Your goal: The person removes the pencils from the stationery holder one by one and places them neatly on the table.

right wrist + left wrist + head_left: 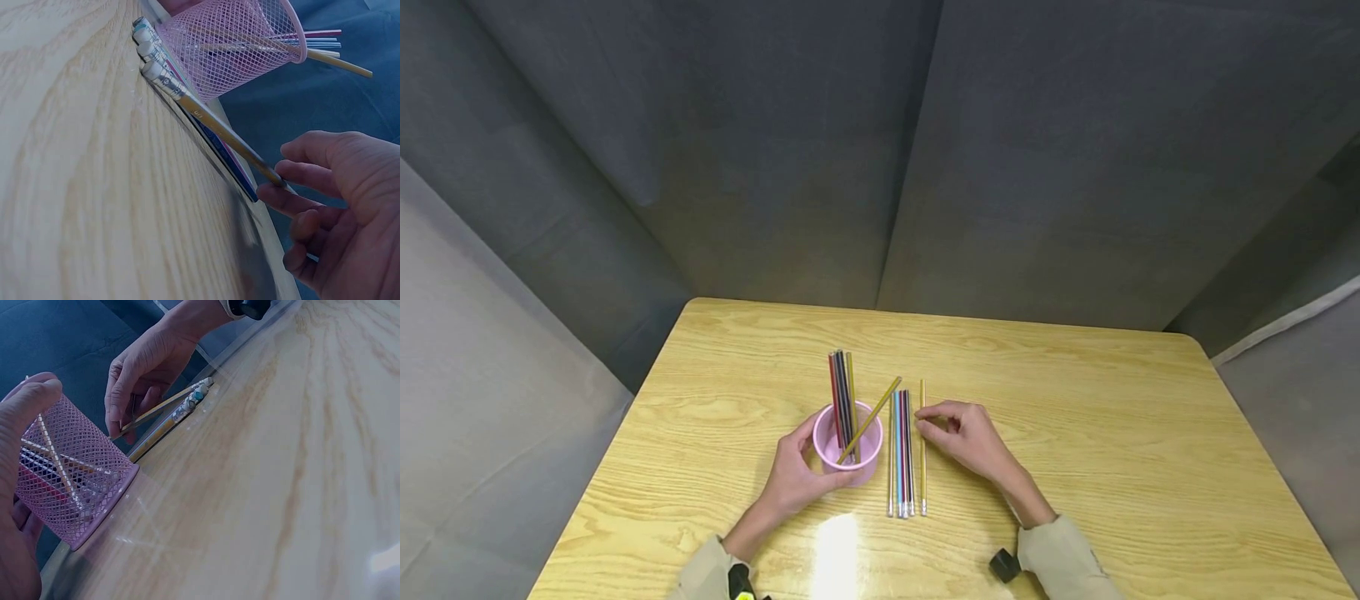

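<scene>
My left hand (797, 475) grips a pink mesh pencil cup (871, 468), its thumb along the near side by the rim. Inside the cup stand several pencils, dark, red and yellow, and one yellow pencil (880, 403) leans out to the right. Right of the cup, a row of pencils (902, 467) in several colors lies side by side, eraser ends toward me. My right hand (973, 437) pinches a yellow pencil (228, 134) near its far end, just right of that row. In the left wrist view, this pencil (164, 405) slants beside the others.
The wood-grain table (1112, 442) extends to both sides and behind the cup. Grey fabric panels (1037, 167) stand along its back and sides. A black device (1004, 566) sits at the right wrist.
</scene>
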`<state>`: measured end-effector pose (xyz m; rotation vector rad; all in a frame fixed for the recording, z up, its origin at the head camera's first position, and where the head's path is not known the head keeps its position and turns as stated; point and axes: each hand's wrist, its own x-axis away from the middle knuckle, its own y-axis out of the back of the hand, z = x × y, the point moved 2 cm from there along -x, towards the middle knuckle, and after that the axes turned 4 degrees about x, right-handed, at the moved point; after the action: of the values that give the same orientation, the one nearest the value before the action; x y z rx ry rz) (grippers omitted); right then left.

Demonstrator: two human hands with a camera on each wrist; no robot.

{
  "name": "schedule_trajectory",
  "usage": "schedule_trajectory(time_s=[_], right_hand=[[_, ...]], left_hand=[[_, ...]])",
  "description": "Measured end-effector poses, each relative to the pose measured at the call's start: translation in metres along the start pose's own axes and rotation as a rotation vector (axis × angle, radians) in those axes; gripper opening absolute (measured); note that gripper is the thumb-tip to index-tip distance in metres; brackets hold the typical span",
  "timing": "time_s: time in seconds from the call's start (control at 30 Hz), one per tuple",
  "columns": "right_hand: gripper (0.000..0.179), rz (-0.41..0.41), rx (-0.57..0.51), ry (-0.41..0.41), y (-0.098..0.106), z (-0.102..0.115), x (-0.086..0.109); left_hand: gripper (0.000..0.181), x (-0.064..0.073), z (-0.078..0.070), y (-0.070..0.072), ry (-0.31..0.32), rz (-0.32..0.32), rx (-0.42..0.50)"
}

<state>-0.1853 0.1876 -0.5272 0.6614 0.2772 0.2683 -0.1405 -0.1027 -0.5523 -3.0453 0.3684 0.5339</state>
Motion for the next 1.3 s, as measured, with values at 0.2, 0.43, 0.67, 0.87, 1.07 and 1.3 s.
schedule_trajectory(time_s=[0.2,0.43,0.67,0.87,1.07,1.3], right_hand=[[0.014,0.012,0.032,0.018,0.0,-0.001,0.0],[0.015,0.017,0.064,0.03,0.001,0.0,0.001],[0.029,0.02,0.013,0.051,0.003,0.001,0.001],[0.049,-0.003,-0.077,0.157,0.005,0.004,0.0],[0.048,-0.066,-0.194,0.283,0.014,0.029,0.002],[0.052,-0.095,-0.241,0.43,0.008,0.028,0.001]], left_hand=[[0.092,0.0,-0.001,0.0,-0.02,0.003,-0.06],[0.091,0.0,-0.001,0.0,-0.014,0.006,-0.048],[0.09,0.0,-0.001,0.0,0.002,-0.005,-0.029],[0.092,-0.001,-0.003,0.0,0.021,0.0,-0.004],[0.092,-0.001,-0.004,-0.001,0.026,0.001,0.003],[0.091,0.0,-0.004,0.0,0.027,-0.001,-0.01]])
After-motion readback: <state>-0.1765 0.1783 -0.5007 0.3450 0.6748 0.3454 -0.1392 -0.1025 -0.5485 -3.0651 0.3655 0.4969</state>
